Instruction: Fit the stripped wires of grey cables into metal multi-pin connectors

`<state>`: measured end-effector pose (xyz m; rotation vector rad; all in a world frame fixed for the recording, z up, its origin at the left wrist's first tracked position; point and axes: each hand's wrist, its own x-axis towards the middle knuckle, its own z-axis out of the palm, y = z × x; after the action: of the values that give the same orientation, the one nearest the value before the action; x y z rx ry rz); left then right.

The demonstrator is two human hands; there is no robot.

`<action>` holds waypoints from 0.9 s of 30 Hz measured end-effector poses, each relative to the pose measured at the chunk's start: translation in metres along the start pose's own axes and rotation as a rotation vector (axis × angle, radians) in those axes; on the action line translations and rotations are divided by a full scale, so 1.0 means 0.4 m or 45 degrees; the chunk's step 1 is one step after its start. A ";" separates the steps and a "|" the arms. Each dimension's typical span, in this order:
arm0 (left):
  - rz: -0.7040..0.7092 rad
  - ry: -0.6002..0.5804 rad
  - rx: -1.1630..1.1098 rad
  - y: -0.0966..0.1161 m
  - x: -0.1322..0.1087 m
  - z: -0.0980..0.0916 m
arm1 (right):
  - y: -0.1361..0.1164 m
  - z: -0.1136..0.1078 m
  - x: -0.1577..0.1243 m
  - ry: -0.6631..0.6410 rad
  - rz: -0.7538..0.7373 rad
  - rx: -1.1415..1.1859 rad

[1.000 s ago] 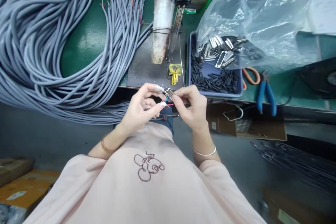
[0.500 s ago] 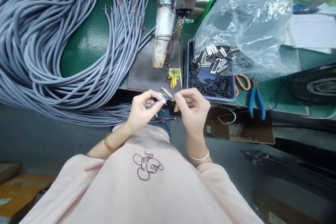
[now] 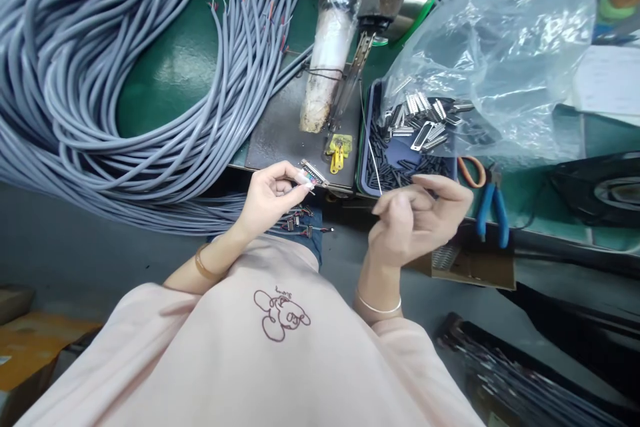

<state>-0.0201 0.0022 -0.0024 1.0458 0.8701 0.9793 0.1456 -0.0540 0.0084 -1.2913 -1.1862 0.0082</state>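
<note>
In the head view my left hand [image 3: 273,197] pinches a metal D-sub connector [image 3: 314,173] between thumb and fingertips. Small coloured wires show along the connector's near side, partly covered by the fingers. My right hand [image 3: 417,220] is off to the right, fingers curled and the tips of thumb and index finger together. A thin, shiny solder wire [image 3: 374,163] runs down to those fingertips from beside the soldering stand. Above the connector, a yellow clip-like piece [image 3: 337,157] lies on the dark plate [image 3: 280,140].
Grey cables [image 3: 165,147] with stripped ends cover the left of the green table. A wrapped soldering fixture [image 3: 323,73] stands over the plate. The blue bin [image 3: 366,147] holds connectors and black tubes under a plastic bag [image 3: 500,47]. Blue-handled cutters [image 3: 487,207] and a green-rimmed spool [image 3: 417,7] are nearby.
My right hand has left the connector and moved right, in front of the bin, and the solder wire now shows at its fingertips. My left hand still holds the connector.
</note>
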 end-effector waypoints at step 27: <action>0.164 0.107 0.132 -0.005 0.087 0.032 | 0.059 0.078 0.008 -0.340 -0.304 -0.197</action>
<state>0.0034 0.0308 -0.0049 1.1669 0.9393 1.1019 0.1399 -0.0211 -0.0123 -1.3028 -1.5910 -0.0896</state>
